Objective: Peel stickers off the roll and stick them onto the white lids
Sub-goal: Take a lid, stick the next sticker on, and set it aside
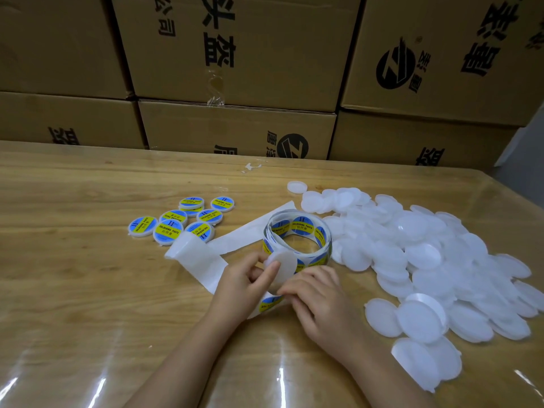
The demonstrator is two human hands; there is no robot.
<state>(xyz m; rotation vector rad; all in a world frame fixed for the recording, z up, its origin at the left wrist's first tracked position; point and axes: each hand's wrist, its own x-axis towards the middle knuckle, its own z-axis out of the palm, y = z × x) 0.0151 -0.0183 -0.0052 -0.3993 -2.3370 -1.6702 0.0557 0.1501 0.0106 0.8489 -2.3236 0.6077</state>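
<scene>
Hands work near the table's front edge: the left hand [244,279] pinches one white lid [282,267]; the right hand [322,300] curls its fingers at the sticker strip [269,302], though I cannot tell its grip. One sticker roll [303,225] stands mid-table, with seven labelled lids [168,231] toward the left edge. A heap of bare lids [426,260], too many to count, lies along the right edge. Cardboard boxes [235,69] are stacked behind the glossy wooden table [88,187].

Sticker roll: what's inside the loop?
Only bare table shows inside the sticker roll. The white lid held in the left hand covers the loop's near edge, so that part is hidden.
</scene>
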